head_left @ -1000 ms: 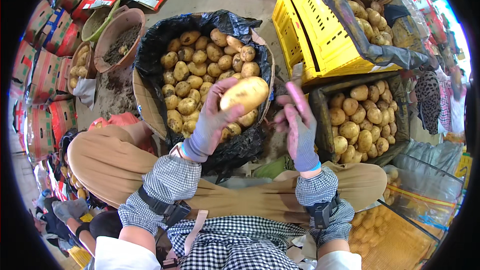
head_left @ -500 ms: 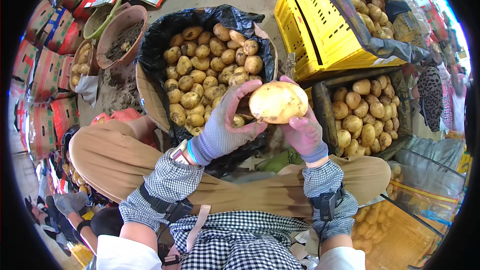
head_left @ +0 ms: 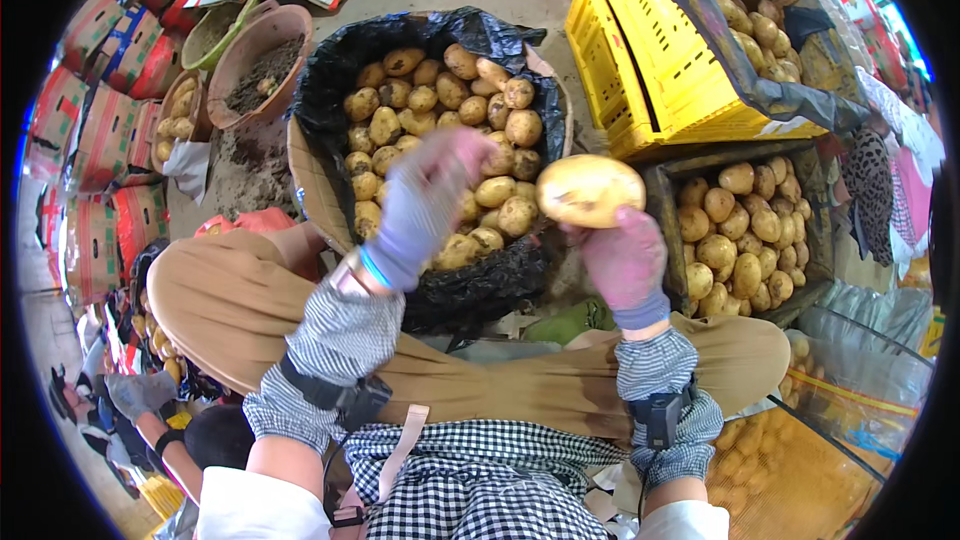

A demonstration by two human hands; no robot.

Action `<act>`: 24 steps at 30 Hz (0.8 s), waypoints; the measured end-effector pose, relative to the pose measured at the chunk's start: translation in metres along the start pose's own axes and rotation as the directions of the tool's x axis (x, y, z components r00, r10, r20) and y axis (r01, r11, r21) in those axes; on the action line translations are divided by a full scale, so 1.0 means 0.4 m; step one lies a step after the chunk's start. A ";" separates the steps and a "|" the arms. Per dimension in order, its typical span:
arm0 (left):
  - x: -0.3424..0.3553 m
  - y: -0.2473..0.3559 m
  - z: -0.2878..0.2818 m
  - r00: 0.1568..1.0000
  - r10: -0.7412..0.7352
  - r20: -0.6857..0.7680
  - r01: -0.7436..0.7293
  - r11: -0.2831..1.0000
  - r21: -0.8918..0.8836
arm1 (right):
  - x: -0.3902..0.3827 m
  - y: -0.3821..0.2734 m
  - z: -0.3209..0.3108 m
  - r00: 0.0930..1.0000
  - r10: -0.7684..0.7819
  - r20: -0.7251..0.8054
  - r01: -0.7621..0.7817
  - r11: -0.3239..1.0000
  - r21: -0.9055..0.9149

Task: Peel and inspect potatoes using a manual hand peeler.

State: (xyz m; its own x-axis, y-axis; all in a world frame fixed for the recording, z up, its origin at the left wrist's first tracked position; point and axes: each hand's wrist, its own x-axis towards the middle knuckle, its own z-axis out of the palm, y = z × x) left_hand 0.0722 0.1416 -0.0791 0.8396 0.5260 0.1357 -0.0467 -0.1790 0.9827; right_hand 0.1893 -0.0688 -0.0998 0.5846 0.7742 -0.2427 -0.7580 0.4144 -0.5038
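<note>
Right hand (head_left: pixel 625 260), gloved, fingers curled up around one big potato (head_left: pixel 590 190), gripping it from underneath, raised just right of the black-lined basket (head_left: pixel 440 35). Left hand (head_left: pixel 425 200), gloved too, blurry over that basket's front half, fingers looking loosely spread and holding nothing as far as can be made out, hovering above the potato pile (head_left: pixel 440 125) rather than clearly touching it.

Progress-wise, looks like sorting with plenty left: basket heaped with potatoes, only one in hand. Dark crate (head_left: pixel 665 205) right of the basket already fairly full of potatoes, so a decent chunk probably done, but can't tell which pile feeds which.

Around the basket: yellow crates (head_left: pixel 650 60) up and to the right, one lying on its side, another bag of potatoes behind them. Brown bowl of dirt (head_left: pixel 262 65) off to the basket's left with a green bowl (head_left: pixel 215 30) beside it, then a row of red boxes (head_left: pixel 85 130) further left. Clear bin (head_left: pixel 860 340) lower right of the basket, orange mesh bag under it. Another person's gloved hand (head_left: pixel 135 395) way down left of the basket.

In the way: not much really. Dark crate's near wall sitting right under the held potato, and own knees in tan trousers (head_left: pixel 240 300) pressed up against the basket's front.
</note>
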 end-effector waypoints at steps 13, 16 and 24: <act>0.134 -0.344 -0.011 0.516 -0.727 0.453 -0.306 0.338 0.890 | -0.054 -0.196 -0.027 0.846 -0.517 -0.135 0.527 0.848 0.055; 0.069 -0.298 -0.008 0.642 -0.653 0.402 -0.043 0.492 0.869 | -0.122 -0.295 -0.049 0.641 -0.731 -0.234 0.724 0.677 -0.130; 0.068 -0.405 -0.106 0.560 -0.725 0.401 0.073 0.525 0.848 | -0.644 -0.976 0.030 -0.377 -0.895 0.241 0.293 -0.362 -0.885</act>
State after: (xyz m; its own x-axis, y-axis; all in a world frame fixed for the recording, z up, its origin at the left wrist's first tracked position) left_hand 0.0796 0.2200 -0.2293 0.7208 0.0912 -0.6871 0.4959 -0.7605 0.4192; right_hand 0.3310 -0.4244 0.1692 0.3882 -0.5472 0.7415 0.7018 -0.3460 -0.6227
